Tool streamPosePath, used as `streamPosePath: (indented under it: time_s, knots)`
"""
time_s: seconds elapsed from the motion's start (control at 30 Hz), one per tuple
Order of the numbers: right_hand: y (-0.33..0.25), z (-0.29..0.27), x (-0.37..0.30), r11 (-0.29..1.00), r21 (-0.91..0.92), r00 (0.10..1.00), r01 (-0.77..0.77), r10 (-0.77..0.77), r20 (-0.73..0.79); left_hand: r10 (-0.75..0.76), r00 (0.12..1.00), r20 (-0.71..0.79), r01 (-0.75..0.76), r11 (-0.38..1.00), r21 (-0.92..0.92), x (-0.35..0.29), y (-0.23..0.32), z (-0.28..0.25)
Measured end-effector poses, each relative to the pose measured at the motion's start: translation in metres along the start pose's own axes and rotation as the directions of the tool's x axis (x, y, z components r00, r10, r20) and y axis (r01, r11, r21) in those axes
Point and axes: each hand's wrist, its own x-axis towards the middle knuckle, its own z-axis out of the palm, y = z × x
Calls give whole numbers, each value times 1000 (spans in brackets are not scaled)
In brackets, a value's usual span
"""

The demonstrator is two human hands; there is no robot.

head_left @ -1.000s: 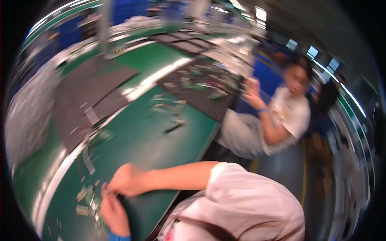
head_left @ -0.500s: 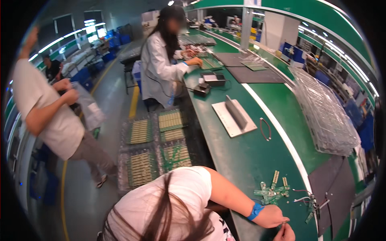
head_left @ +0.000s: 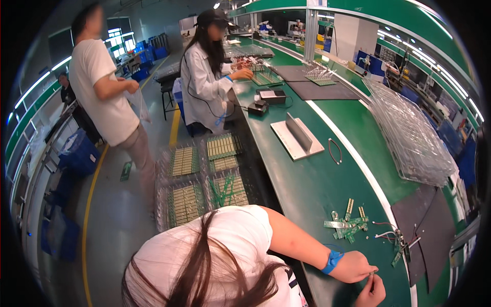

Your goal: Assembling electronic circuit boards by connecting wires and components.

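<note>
My left hand (head_left: 353,266), with a blue band (head_left: 333,261) at the wrist, is closed in a pinch over the near part of the green bench. Its fingertips meet those of my right hand (head_left: 373,292), also pinched, at the lower edge of the view. A tiny greyish piece shows between the fingertips, too small to name. Just beyond the hands lies a loose pile of narrow green circuit boards (head_left: 350,223). To the right of the pile sits a small board with red, white and black wires (head_left: 400,245).
A metal plate with an upright fin (head_left: 297,137) and a wire loop (head_left: 335,151) lie farther up the bench. Stacked clear trays (head_left: 411,135) lean at the right. Board panels (head_left: 185,204) in plastic fill the left side. A seated co-worker (head_left: 207,77) handles boards; another person (head_left: 105,87) stands in the aisle.
My hands have shifted slightly to the right, still pinched together. The standing person at the left is now more upright and farther right in view. The whole view has tilted a little.
</note>
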Motion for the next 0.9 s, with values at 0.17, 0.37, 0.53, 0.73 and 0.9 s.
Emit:
streamPosePath:
  time_s: [0.17, 0.37, 0.53, 0.73, 0.9]
  knots:
    - [-3, -7, -6, 979, 103, 983, -176, 180, -31, -27, 999, 28, 28, 999, -34, 11, 20, -7]
    - [29, -40, -11, 916, -180, 914, -358, 305, -267, -161, 979, 124, 159, 987, 24, 16, 19, -39]
    - [90, -98, -38, 617, -514, 797, -596, 378, -470, -172, 978, -116, 203, 907, 369, -18, -35, -76]
    - [121, -116, -49, 347, -760, 832, -549, 135, -539, -353, 935, -22, 312, 795, 521, -40, -71, -88]
    - [63, -81, -15, 353, -795, 853, -494, 20, -521, -368, 924, 106, 286, 848, 447, -33, -72, -79]
